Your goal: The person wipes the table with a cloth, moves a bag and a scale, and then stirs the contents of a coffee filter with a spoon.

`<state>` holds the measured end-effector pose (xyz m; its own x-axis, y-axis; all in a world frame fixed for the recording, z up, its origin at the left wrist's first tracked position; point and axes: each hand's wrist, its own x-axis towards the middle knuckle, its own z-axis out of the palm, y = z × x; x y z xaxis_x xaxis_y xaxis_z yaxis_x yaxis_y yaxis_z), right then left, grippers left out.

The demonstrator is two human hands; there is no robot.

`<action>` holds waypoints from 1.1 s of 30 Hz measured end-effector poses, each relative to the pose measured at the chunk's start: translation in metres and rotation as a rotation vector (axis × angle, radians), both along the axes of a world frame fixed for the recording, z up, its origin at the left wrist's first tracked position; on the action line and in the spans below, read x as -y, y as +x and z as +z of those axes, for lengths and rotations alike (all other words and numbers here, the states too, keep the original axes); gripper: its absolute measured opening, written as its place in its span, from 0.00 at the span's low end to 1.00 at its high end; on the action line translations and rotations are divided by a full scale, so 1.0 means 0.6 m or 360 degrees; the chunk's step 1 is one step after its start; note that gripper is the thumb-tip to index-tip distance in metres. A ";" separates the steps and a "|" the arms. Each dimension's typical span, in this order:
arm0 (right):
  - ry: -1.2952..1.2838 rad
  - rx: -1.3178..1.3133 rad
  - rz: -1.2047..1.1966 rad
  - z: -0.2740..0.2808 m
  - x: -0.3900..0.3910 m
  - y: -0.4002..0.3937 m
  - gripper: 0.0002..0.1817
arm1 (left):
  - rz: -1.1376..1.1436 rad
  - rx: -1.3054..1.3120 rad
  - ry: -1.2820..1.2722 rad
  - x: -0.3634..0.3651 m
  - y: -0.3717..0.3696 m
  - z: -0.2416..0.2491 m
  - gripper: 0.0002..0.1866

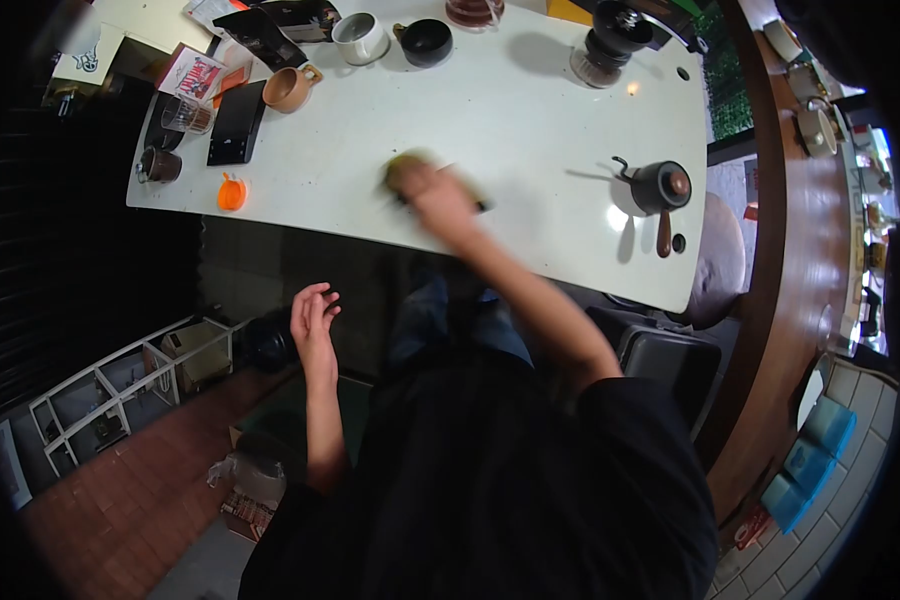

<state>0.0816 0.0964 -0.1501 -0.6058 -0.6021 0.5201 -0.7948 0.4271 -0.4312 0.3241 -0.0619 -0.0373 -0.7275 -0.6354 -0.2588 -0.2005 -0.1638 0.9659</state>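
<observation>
My right hand [438, 198] presses down on a greenish cloth or sponge [407, 166] on the white table [490, 120], near its front edge; the hand is blurred. My left hand [313, 318] hangs below the table edge, fingers loosely apart, holding nothing. A black kettle with a wooden handle [660, 190] stands to the right of the right hand.
Along the table's far and left side stand a tan mug [290, 88], a white cup [360, 38], a black bowl [427, 42], a coffee grinder [610, 45], a black scale [236, 122], a glass [188, 115] and a small orange item [232, 192]. A white shelf rack [120, 390] sits on the floor at left.
</observation>
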 end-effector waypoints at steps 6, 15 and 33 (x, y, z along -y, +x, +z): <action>-0.0736 0.1296 0.0437 0.117 0.107 0.191 0.29 | 0.0016 -0.0419 -0.0330 0.023 0.026 0.100 0.13; -0.0756 0.0696 -0.1004 0.214 -0.256 -0.056 0.19 | -0.0379 -0.0209 -0.0026 0.076 0.025 0.057 0.11; -0.1868 0.1287 -0.1004 0.369 -0.647 -0.054 0.19 | -0.1544 -0.0301 -0.0441 -0.355 -0.391 -0.080 0.47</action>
<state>0.0490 0.4846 0.0714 -0.9359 0.3438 -0.0776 -0.0235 -0.2805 -0.9596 0.0896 0.1511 -0.0853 -0.9734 0.2281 -0.0202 0.0316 0.2212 0.9747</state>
